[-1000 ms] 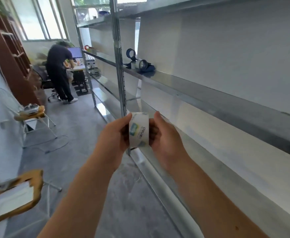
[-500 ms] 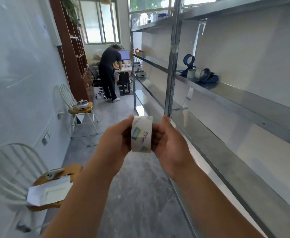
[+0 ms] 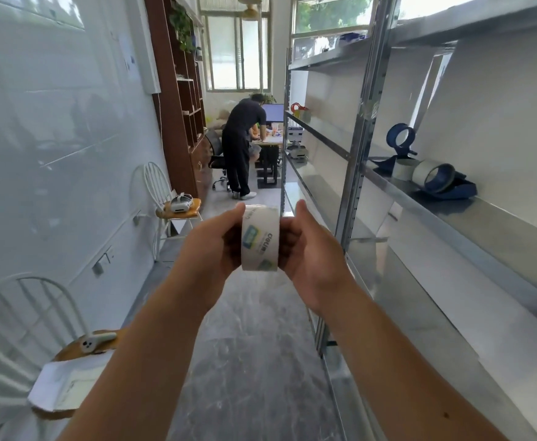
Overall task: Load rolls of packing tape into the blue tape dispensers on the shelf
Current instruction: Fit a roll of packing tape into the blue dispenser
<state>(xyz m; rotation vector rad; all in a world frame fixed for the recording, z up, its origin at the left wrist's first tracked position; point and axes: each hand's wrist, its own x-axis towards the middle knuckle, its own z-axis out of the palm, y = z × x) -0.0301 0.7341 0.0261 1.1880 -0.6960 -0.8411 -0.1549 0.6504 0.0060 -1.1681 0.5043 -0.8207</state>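
The roll of packing tape (image 3: 260, 238) sits edge-on between both hands, held up in the aisle at about chest height; its printed outer band faces the camera, and its core cannot be seen from here. The left hand (image 3: 210, 246) closes on the roll's left face and the right hand (image 3: 311, 249) on its right face, thumbs up over the top rim, fingers curled behind; so both hands are gripping the one roll, neither free.

Ahead of the right hand and well off to its right, up on the metal shelf (image 3: 499, 218), lie the blue tape dispensers: one blue dispenser (image 3: 399, 144) stands with its ring upright, farther back; the other dispenser (image 3: 445, 183) lies nearer, on its side, and seems already to carry a pale roll, though that is hard to confirm. A further small white roll (image 3: 404, 169) appears to rest between them.

The step in hand looks like carrying, or perhaps checking the roll for its loose end; loading has not begun. The next move, by my reckoning, calls for turning toward the shelf, freeing one hand to steady the upright dispenser, and sliding the roll's core over its hub with the tape unwinding the right way.
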